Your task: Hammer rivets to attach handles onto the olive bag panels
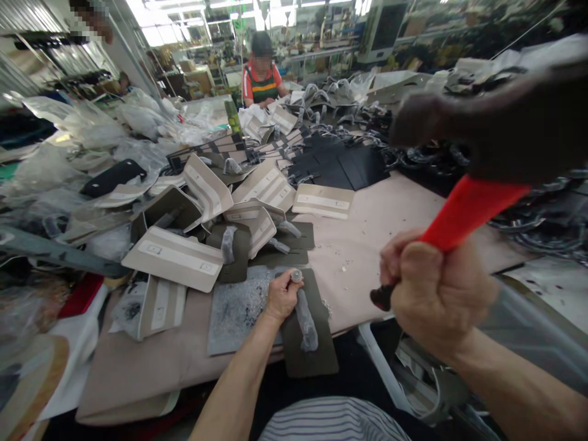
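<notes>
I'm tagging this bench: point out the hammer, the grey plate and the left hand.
Hammer (473,208): head camera, red handle.
Grey plate (227,329): head camera, lower left part.
Left hand (281,296): head camera, back of hand.

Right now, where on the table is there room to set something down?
The pinkish cloth, between the black sheets and the dark panel at the left hand, looks most open, though bits dot it. Leftward is crowded with piled pale panels.

Crumpled clear plastic (142,116) at left, co-worker (263,78) in red beyond, boxy pale unit (381,30) behind.
</notes>
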Tool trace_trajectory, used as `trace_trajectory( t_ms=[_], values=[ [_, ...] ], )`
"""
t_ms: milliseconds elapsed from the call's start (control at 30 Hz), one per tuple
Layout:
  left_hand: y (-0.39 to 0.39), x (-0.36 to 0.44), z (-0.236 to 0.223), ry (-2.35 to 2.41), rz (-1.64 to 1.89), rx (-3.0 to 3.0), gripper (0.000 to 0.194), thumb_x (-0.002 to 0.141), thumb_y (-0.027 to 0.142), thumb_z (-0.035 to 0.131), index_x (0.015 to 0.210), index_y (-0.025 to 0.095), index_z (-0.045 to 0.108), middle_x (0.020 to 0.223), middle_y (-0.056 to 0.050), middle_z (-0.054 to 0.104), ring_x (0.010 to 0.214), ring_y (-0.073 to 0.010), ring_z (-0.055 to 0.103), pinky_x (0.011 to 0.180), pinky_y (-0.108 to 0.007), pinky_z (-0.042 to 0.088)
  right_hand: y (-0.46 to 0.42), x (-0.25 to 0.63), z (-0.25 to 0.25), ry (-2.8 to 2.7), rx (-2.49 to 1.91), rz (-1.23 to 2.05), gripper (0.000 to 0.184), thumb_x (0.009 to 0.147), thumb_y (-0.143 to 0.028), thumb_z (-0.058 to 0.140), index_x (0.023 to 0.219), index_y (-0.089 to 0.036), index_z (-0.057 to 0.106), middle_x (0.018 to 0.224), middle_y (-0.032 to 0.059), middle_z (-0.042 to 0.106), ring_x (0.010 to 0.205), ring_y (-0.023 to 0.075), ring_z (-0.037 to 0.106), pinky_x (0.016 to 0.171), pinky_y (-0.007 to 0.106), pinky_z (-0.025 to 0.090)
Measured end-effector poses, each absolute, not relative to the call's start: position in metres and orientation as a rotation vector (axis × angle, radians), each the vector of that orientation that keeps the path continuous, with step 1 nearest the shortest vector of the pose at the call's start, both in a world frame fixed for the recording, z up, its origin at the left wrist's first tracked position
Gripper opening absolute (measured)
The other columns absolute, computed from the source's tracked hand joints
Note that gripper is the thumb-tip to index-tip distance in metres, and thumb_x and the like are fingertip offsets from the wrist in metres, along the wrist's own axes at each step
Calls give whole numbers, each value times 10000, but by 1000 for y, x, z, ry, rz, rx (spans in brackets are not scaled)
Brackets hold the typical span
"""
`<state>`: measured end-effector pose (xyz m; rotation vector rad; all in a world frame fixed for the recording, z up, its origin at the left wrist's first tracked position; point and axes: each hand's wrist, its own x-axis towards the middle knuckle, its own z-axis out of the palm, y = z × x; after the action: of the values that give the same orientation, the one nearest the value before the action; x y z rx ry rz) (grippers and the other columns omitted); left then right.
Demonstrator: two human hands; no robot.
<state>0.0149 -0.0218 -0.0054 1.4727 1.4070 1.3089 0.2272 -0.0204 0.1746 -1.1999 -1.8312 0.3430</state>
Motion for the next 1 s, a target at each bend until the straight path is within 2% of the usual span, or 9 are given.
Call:
trace_trajectory(
  t_ms=[100, 200, 433, 533, 633, 700, 833, 900, 1000],
  values=[
    [-21, 15, -7, 1444, 1294, 1488, 110, 809, 194, 623, 860, 224, 716, 776, -10, 713, 740, -181, 651, 723, -292, 502, -28, 226, 138, -2288, -1337, 399, 271, 974, -367, 337, 769, -227, 445, 551, -4, 487, 442, 122, 375, 476, 289, 205],
    [-21, 15, -8, 1469, 1266, 1506, 93, 794, 187, 628, 821, 224, 709, 700, 12, 677, 662, -162, 614, 673, -273, 487, -24, 231, 112, -2596, -1506, 598, 244, 978, -363, 371, 821, -213, 484, 585, 0, 531, 461, 117, 389, 498, 294, 167],
    [-22, 16, -3, 1417, 1317, 1439, 144, 780, 167, 635, 888, 226, 710, 845, -21, 731, 803, -197, 667, 759, -307, 522, 13, 255, 63, -2236, -1838, 1050, 332, 999, -371, 268, 813, -205, 487, 621, 2, 537, 539, 142, 489, 544, 266, 328],
    [-21, 16, -2, 1416, 1316, 1434, 148, 770, 162, 639, 886, 224, 707, 841, -19, 729, 806, -197, 668, 767, -309, 521, 20, 262, 33, -2267, -2005, 753, 322, 996, -348, 292, 958, -156, 548, 790, 96, 621, 685, 204, 572, 638, 319, 407],
    [-21, 15, -1, 1426, 1305, 1475, 135, 785, 166, 638, 886, 224, 707, 843, -25, 729, 803, -199, 668, 763, -314, 522, 12, 253, 31, -2360, -1719, 283, 335, 958, -264, 390, 1220, -91, 505, 1169, 219, 569, 1028, 288, 550, 839, 410, 429],
    [-21, 15, 0, 1440, 1294, 1485, 126, 793, 174, 642, 890, 221, 707, 859, -28, 733, 816, -197, 672, 768, -309, 522, -2, 237, 43, -2489, -1296, 254, 396, 923, -177, 414, 1313, -120, 454, 1316, 201, 483, 1164, 277, 474, 934, 418, 402],
    [-23, 16, -1, 1480, 1281, 1438, 126, 778, 175, 658, 884, 215, 713, 874, -22, 742, 819, -187, 679, 766, -293, 524, -32, 199, 60, -2912, -543, 445, 277, 850, -137, 492, 1114, -179, 565, 1153, 113, 556, 1019, 227, 485, 873, 379, 407],
    [-21, 18, -3, 1497, 1296, 1359, 127, 743, 178, 687, 863, 206, 715, 843, -15, 744, 790, -179, 678, 744, -284, 528, -44, 184, 55, -3026, -507, 406, 183, 815, -174, 544, 994, -172, 579, 1056, 103, 567, 950, 239, 480, 823, 386, 408],
    [-8, 23, -4, 1558, 1478, 1003, 126, 713, 245, 722, 811, 173, 686, 753, -9, 724, 706, -161, 673, 688, -271, 531, -56, 167, 46, -3059, -656, 275, 164, 808, -203, 540, 965, -163, 566, 1013, 112, 562, 902, 260, 499, 762, 389, 415]
  ],
)
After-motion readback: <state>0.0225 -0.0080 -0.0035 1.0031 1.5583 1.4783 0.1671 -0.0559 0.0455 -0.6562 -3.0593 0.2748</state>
